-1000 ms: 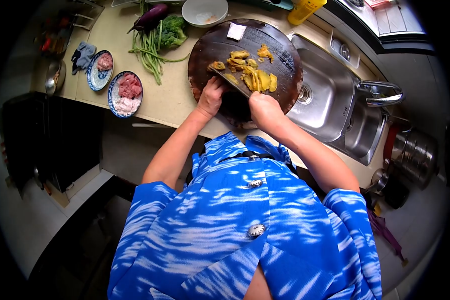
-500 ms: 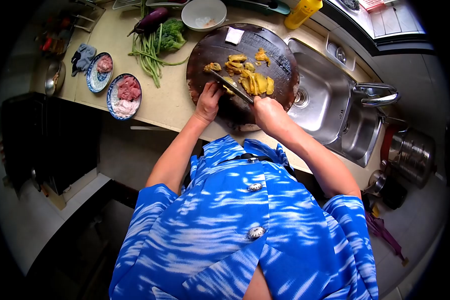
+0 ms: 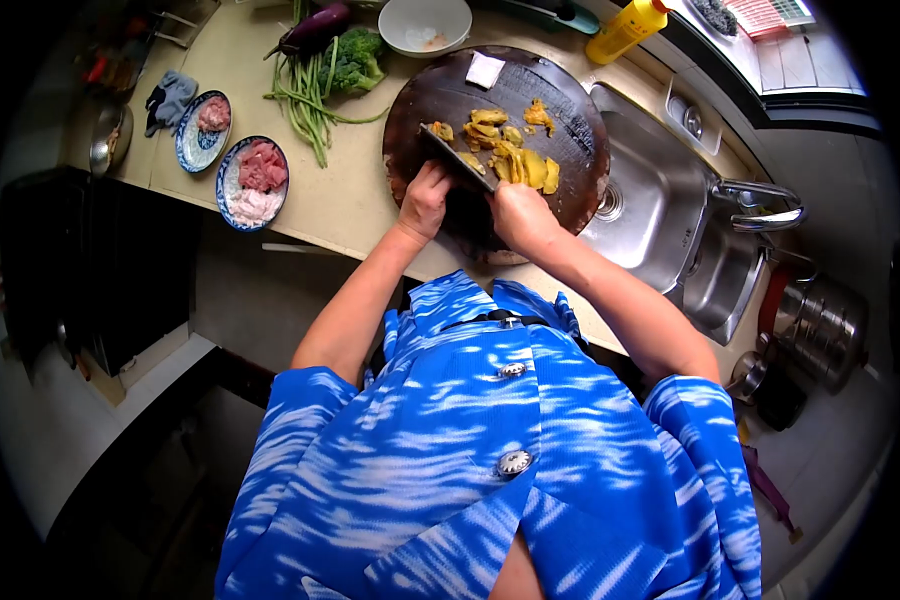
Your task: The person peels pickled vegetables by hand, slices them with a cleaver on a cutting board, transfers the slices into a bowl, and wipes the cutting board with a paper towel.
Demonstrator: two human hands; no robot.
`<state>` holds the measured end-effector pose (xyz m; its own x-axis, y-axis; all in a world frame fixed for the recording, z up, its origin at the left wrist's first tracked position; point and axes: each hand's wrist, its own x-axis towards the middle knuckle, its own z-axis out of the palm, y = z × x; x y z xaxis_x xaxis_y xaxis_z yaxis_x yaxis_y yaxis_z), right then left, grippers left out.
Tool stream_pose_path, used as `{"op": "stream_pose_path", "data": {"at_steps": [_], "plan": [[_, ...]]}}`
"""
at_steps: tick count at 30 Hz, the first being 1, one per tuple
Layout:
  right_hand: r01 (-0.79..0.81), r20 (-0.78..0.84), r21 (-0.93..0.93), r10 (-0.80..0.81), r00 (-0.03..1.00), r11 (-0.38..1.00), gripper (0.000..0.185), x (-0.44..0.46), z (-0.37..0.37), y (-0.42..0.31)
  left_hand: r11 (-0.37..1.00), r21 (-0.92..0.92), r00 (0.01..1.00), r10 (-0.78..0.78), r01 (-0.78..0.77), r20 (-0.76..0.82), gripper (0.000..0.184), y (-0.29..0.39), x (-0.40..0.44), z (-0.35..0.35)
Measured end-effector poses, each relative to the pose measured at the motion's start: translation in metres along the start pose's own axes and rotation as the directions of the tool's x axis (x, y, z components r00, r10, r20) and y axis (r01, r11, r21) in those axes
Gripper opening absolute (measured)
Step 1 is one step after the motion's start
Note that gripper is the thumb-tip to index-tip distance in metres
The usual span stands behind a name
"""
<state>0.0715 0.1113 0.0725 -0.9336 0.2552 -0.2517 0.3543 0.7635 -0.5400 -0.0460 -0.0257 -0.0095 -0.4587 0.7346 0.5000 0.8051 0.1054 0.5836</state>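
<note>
My right hand (image 3: 522, 212) is closed round the handle end of a cleaver (image 3: 458, 160), whose blade slants up to the left over the round dark chopping board (image 3: 560, 100). On the near side of the blade is my left hand (image 3: 425, 200), its fingers curled together close to the metal; what they grip, if anything, is hidden. Sliced yellow pickled vegetable (image 3: 523, 165) lies heaped just beyond the cleaver, with smaller pieces (image 3: 488, 117) behind it. A shredded orange-yellow bit (image 3: 538, 117) lies apart. A folded white cloth or paper (image 3: 485, 69) rests near the board's far edge.
Left of the board are green beans (image 3: 315, 120), broccoli (image 3: 355, 62), an eggplant (image 3: 315, 28) and two patterned plates of raw meat, one nearer (image 3: 232, 205), one farther (image 3: 195, 155). A white bowl (image 3: 425, 25) and yellow bottle (image 3: 625, 32) stand behind. The steel sink (image 3: 650, 170) adjoins on the right.
The cleaver has tilted, showing more of its dark near face, and its handle end has come slightly left with my right hand. My left hand stays beside the blade. The view has shifted slightly.
</note>
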Motion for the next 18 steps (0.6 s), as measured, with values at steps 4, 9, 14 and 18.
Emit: {"op": "stream_pose_path", "data": {"at_steps": [4,9,14,18], "plan": [[0.026,-0.131,0.058,-0.018,0.991,0.998,0.024,-0.014,0.009,0.006,0.997,0.059,0.999,0.045,-0.046,0.021,0.027,0.0,-0.001,-0.001],[-0.019,-0.276,0.279,0.099,0.956,0.96,0.019,-0.043,0.01,0.013,0.997,0.077,0.998,0.026,-0.031,0.064,0.027,0.007,0.002,-0.006],[-0.189,-0.321,0.432,0.346,0.882,0.882,0.023,-0.065,-0.007,0.027,0.988,0.151,0.998,0.035,-0.043,0.056,0.031,0.026,0.027,-0.007],[-0.302,-0.259,0.565,0.513,0.819,0.768,0.033,-0.078,-0.001,0.06,0.985,-0.012,0.98,0.17,-0.169,0.105,0.029,0.038,0.057,0.022]]}}
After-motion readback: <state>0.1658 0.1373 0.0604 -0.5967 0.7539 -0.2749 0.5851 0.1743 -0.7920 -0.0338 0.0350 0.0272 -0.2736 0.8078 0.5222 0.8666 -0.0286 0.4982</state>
